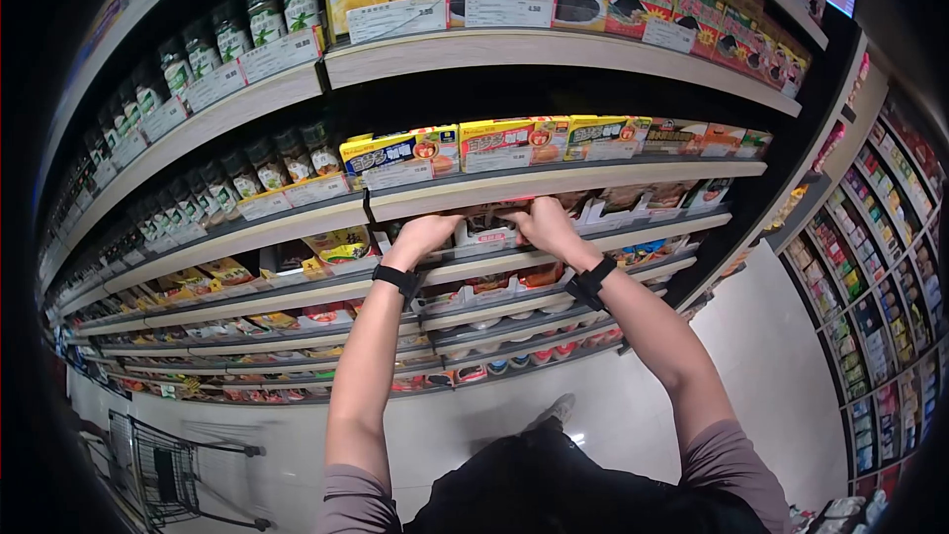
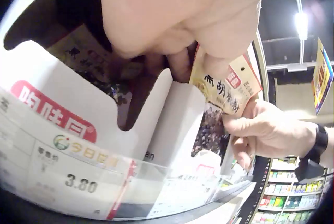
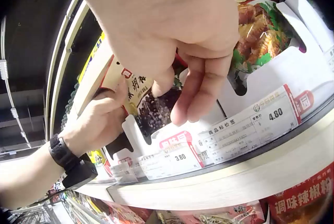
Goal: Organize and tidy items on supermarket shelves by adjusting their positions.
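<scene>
Supermarket shelves all round: left hand (image 1: 423, 235) and right hand (image 1: 542, 222) both pinch one sachet (image 3: 146, 104) between them, seemingly half inside its white box (image 2: 156, 130), neither seated nor free.

- The seasoning sachet (image 3: 142, 104) is showing a tan top with a red label, a hang hole, and dark peppercorns pictured below.
- It is standing upright above a white display carton (image 2: 180, 125), with the left hand (image 3: 102, 117) and right hand (image 2: 263, 130) pinching its edges.
</scene>
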The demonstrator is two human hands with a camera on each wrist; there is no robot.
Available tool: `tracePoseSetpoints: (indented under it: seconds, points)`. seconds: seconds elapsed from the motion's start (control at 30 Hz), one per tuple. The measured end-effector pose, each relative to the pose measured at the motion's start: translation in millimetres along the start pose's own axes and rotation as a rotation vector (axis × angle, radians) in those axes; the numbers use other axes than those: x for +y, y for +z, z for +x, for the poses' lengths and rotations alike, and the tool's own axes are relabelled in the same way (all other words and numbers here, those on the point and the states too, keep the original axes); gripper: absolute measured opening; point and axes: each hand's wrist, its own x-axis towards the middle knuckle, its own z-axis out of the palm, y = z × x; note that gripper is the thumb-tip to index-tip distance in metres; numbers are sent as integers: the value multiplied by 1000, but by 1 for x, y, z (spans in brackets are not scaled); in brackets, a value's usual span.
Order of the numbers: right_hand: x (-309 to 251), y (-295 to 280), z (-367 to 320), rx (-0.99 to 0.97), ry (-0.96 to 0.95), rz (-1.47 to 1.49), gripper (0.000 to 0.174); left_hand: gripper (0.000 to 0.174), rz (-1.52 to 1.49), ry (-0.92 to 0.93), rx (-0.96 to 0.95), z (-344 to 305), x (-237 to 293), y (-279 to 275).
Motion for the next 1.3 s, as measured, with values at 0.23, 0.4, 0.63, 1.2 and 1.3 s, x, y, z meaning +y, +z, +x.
tracePoseSetpoints:
  seconds: [0.23, 0.4, 0.63, 1.2, 1.3]
  points:
    - [12, 15, 0, 109, -36, 18, 30, 33, 308, 80, -10, 13, -9, 9]
    - [28, 22, 0, 180, -180, -40, 29, 39, 67, -30, 136, 1, 5, 7]
    - [52, 28, 2, 228, -329, -268, 30, 38, 112, -105, 171, 8, -17, 16]
    - [13, 37, -64, 416, -552, -360, 50, 36, 179, -85, 50, 8, -9, 7]
    - [19, 41, -77, 359, -578, -299, 49, 35, 151, -57, 47, 9, -12, 10]
